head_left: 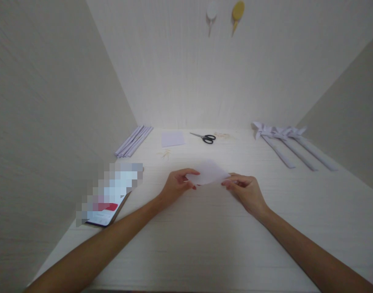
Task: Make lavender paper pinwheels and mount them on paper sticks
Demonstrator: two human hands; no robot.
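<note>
L hand [174, 185] & R hand [246, 191] are each pinching one end of the paper [208, 173]. It's spanning btwn the fingertips, long axis running L–R, both hands equally near.

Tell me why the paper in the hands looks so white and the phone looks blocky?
Head view: light is strongest in the middle, so the paper sheet pinched by the left hand and right hand washes out; the phone screen is hidden by pixel blocks; the side walls splay, likely wide-lens distortion.
</note>
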